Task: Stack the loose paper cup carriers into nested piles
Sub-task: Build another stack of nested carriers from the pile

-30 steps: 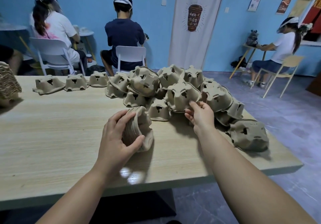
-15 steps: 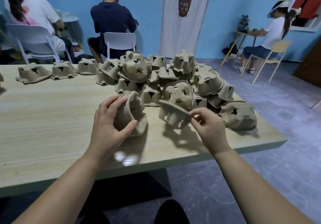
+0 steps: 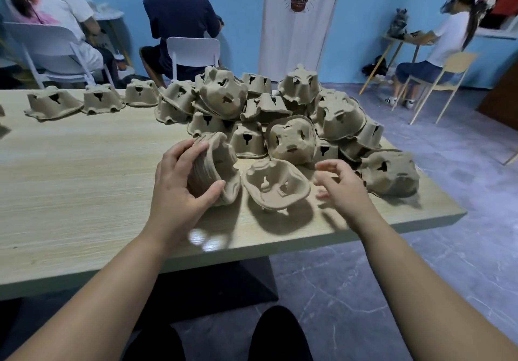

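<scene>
Evidently mid-stack, the left hand (image 3: 182, 184) gripped the nested pile (image 3: 214, 167) on the table (image 3: 84, 178). The right hand (image 3: 343, 189), loosely open and empty, hovered at three o'clock of a loose carrier (image 3: 276, 187). Next move likely called for picking it up, aligning, nesting.

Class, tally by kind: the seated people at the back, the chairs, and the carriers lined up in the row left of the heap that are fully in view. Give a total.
Seated people: 3
Chairs: 3
Carriers in row: 3
Total: 9
</scene>
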